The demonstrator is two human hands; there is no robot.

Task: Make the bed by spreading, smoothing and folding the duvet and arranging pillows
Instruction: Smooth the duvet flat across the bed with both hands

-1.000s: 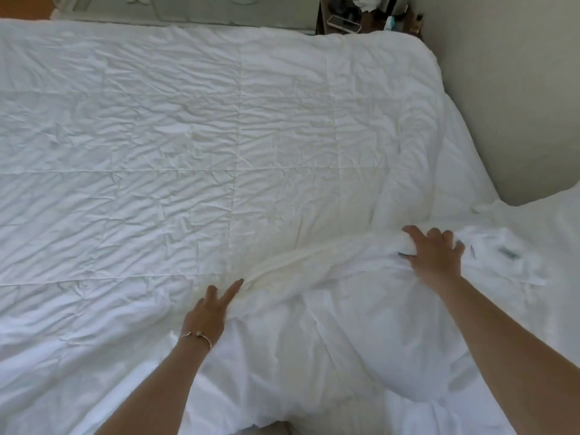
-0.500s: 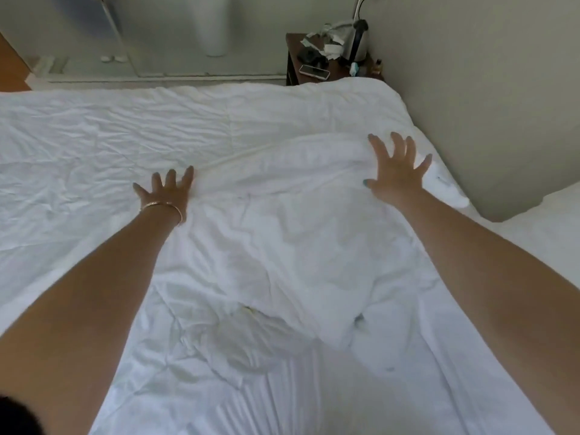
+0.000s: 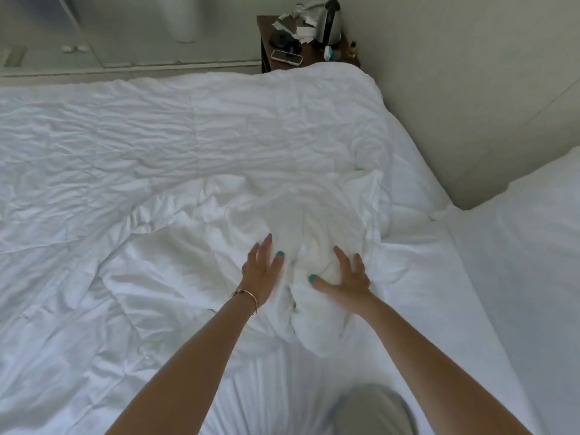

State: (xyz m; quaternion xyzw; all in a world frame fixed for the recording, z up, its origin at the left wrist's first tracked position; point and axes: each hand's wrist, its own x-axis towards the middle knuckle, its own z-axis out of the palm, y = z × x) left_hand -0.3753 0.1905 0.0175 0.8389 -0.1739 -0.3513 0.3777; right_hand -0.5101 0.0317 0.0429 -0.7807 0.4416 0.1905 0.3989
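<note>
Left hand and right hand press, seemingly flat, the bunched duvet

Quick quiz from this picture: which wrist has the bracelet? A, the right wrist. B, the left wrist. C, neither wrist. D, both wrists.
B: the thin bracelet sits just behind the left hand, while the wrist behind the right hand is bare; both hands press on the duvet.

Two hands press on one big white duvet: the left hand and the right hand. One bracelet sits behind the left fingers. One small table stands far past the fingertips, with one phone on it.
</note>
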